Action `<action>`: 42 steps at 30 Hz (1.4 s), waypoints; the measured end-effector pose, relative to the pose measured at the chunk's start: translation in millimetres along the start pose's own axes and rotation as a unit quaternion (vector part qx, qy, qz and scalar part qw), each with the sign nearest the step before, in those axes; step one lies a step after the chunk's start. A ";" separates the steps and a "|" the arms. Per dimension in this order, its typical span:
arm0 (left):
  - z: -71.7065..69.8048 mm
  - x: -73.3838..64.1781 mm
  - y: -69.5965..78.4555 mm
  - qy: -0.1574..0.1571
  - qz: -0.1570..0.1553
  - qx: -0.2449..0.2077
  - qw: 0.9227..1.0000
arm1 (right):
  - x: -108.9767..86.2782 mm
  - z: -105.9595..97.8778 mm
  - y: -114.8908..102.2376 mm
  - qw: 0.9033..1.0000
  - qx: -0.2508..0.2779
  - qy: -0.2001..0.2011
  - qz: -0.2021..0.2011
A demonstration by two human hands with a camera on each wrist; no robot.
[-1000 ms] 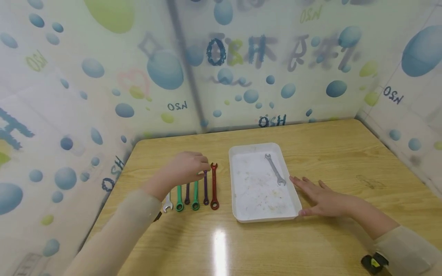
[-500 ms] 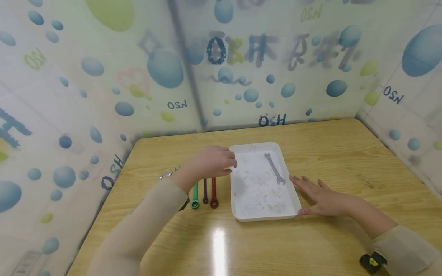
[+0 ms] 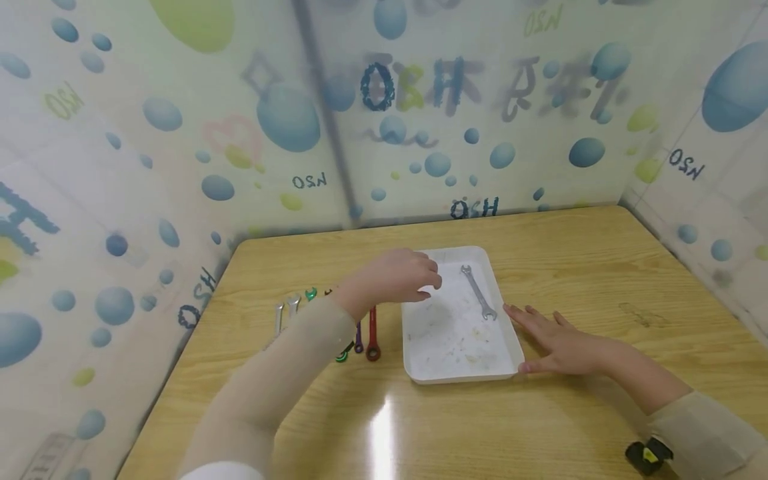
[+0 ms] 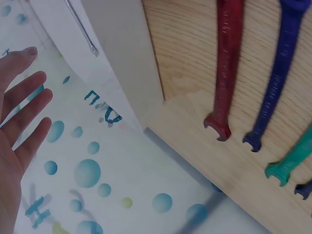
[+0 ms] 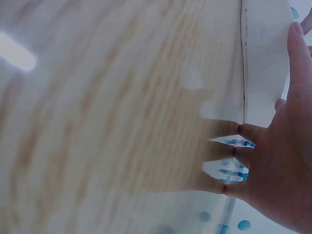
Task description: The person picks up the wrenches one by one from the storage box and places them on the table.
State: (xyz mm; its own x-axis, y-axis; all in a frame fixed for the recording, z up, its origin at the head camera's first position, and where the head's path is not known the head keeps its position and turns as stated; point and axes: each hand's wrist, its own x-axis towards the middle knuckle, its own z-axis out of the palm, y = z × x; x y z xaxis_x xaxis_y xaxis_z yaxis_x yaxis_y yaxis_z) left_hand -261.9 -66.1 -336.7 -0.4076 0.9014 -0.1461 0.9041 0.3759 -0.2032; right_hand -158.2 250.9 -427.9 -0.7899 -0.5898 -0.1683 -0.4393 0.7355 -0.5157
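Observation:
Over the left part of the white tray (image 3: pixel 444 347), my left hand (image 3: pixel 399 277) hovers with bent, relaxed fingers. The left wrist view shows that hand's fingers (image 4: pixel 31 96) spread and holding nothing. A silver open-end wrench (image 3: pixel 478 293) lies slanted inside the tray. My right hand (image 3: pixel 564 347) rests on the table with its fingers spread, its thumb and forefinger at the tray's right wall. Left of the tray, a red wrench (image 3: pixel 373 333) lies beside a purple wrench (image 4: pixel 273 83) and a green wrench (image 4: pixel 295 158). My left arm hides parts of the row.
Two silver wrenches (image 3: pixel 293 304) and a second green wrench (image 3: pixel 311 294) lie farther left in the row. The wooden table (image 3: pixel 456 427) meets a patterned wall (image 3: pixel 240 133) at the back and sides. A dark strap piece (image 3: pixel 649 457) hangs by the right sleeve.
My left hand has moved right, from above the row of wrenches to over the tray. The right hand and the silver wrench in the tray have stayed in place.

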 end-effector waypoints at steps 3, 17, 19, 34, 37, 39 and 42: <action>-1.7 11.6 1.2 -0.020 0.000 -0.004 1.000 | 0.9 0.9 0.7 1.000 -0.002 0.000 0.001; -6.4 56.8 10.2 -0.080 -0.009 -0.044 0.996 | 0.2 1.1 -0.2 1.000 0.009 0.007 -0.009; -7.1 63.1 11.6 -0.086 -0.011 -0.048 0.995 | -0.4 1.0 0.3 1.000 0.009 0.009 -0.012; -8.6 97.4 19.2 -0.104 0.000 -0.016 0.994 | -1.8 -0.4 -1.2 1.000 0.012 0.009 -0.017; -4.0 102.0 17.6 -0.108 -0.003 -0.015 0.994 | -1.4 -0.8 -1.9 1.000 0.015 0.007 -0.016; -0.9 105.3 16.5 -0.113 -0.007 -0.015 0.993 | -1.2 -0.6 -1.8 1.000 0.014 0.004 -0.013; 3.2 111.1 15.7 -0.127 -0.016 -0.019 0.992 | -1.0 -0.3 -1.6 1.000 0.012 0.003 -0.012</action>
State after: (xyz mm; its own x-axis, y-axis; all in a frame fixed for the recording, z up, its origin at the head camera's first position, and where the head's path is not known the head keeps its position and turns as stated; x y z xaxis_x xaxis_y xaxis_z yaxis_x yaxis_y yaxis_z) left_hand -293.3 39.2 -359.2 -0.4519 0.8073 -0.3796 0.8919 0.4165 -0.1761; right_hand -156.8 250.5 -426.6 -0.7826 -0.6041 -0.1503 -0.4472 0.7135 -0.5393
